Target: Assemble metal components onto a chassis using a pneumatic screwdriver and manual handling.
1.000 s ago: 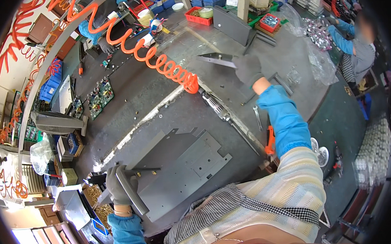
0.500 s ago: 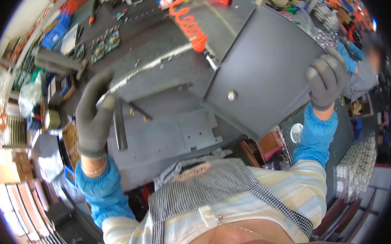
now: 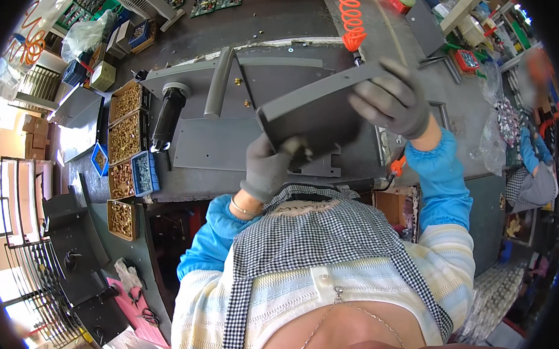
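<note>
A dark grey sheet-metal panel [image 3: 327, 122] with a folded lighter edge is held tilted above the bench, between my two grey-gloved hands. My right hand [image 3: 394, 102] wraps its fingers over the right end. At the lower left corner, my left hand [image 3: 268, 169] is closed on the panel, its thumb near a small shiny knob [image 3: 308, 153]. Beyond my left hand, a grey metal bar [image 3: 220, 83] and two small brass fittings [image 3: 247, 103] rest on flat grey sheet metal [image 3: 208, 143]. To their left lies a black cylindrical tool [image 3: 171, 114].
Trays of brass parts [image 3: 125, 132] line the left, with a blue bin [image 3: 145, 173] of small silver pieces beside them. An orange coiled air hose [image 3: 351, 19] hangs at the back. Scissors [image 3: 149, 317] lie on pink sheet at lower left. Another person [image 3: 533, 183] is at far right.
The panel has swung from nearly face-on to a steep tilt and come left and lower. My left hand has moved right, from beside the metal bar onto the panel. The view has shifted.
</note>
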The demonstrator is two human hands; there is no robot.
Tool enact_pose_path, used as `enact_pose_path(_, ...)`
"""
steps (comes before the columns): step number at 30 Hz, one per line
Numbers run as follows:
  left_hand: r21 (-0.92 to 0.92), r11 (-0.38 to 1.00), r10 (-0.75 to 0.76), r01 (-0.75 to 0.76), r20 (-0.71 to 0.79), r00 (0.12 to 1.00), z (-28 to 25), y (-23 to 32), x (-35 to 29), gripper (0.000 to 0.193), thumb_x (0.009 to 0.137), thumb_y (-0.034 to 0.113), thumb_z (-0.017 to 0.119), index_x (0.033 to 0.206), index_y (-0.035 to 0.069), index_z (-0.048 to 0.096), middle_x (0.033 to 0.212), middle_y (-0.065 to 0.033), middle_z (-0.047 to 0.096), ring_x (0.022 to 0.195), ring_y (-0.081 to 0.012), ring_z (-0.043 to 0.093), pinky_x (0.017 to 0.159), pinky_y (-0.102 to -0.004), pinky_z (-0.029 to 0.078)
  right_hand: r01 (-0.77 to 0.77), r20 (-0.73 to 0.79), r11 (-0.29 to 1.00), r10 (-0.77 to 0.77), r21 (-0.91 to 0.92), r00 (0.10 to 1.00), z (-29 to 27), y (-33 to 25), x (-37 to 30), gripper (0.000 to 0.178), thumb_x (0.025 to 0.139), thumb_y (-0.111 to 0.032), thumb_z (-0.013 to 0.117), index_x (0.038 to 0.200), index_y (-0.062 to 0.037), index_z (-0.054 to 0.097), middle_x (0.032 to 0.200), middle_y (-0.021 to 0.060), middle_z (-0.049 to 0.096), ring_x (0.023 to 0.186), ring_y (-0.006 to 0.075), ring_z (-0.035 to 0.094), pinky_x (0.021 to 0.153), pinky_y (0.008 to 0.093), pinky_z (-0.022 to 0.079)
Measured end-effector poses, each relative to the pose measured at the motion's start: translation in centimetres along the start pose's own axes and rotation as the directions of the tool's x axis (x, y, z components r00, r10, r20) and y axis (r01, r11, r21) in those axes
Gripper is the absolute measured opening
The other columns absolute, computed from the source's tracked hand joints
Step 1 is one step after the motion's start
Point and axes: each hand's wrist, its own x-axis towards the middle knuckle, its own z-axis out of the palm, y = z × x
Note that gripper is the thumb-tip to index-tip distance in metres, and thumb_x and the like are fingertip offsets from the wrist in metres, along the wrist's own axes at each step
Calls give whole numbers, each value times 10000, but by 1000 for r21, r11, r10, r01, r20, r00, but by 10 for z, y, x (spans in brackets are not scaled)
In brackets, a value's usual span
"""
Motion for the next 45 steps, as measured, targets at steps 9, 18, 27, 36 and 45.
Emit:
enact_pose_path(9,268,908,408,-323,-745,527,-70,-78,4,119,960,6,610,1069,47,636,905,15,624,785,-60,547,720,-222,474,-492,166,836,464,242,870,53,-16,-27,247,746,-31,709,983,-69,654,1110,80,635,983,282,634,795,391,545)
enact_pose_path(18,358,891,454,-281,-721,524,-85,-103,13,150,966,50,612,1116,51,626,912,25,622,790,-60,550,718,-232,476,-715,297,627,650,310,699,72,-50,-68,205,797,-14,690,994,-58,654,1080,104,652,973,309,644,807,387,537)
enact_pose_path(27,742,668,600,55,-581,549,-108,-116,6,456,852,135,734,1268,75,558,1088,-112,652,966,-246,642,820,-337,525,-780,371,526,688,338,624,83,-78,-75,193,842,-42,669,1035,-48,671,1137,143,649,1022,339,637,883,408,516)
enact_pose_path(36,702,712,499,-38,-466,731,-176,-51,-74,825,788,233,814,1473,74,383,1405,-183,535,1293,-317,539,1054,-386,464,-910,449,311,795,274,407,73,-88,-101,213,897,-45,629,1103,1,649,1163,151,645,1101,301,617,957,374,470)
enact_pose_path(45,302,558,437,773,-899,36,-442,67,-132,840,724,321,840,1415,50,446,1322,-231,596,1222,-377,583,1012,-425,470,-983,544,108,821,152,174,95,-86,-92,206,920,-47,619,1118,4,647,1162,132,648,1084,250,619,949,349,478)
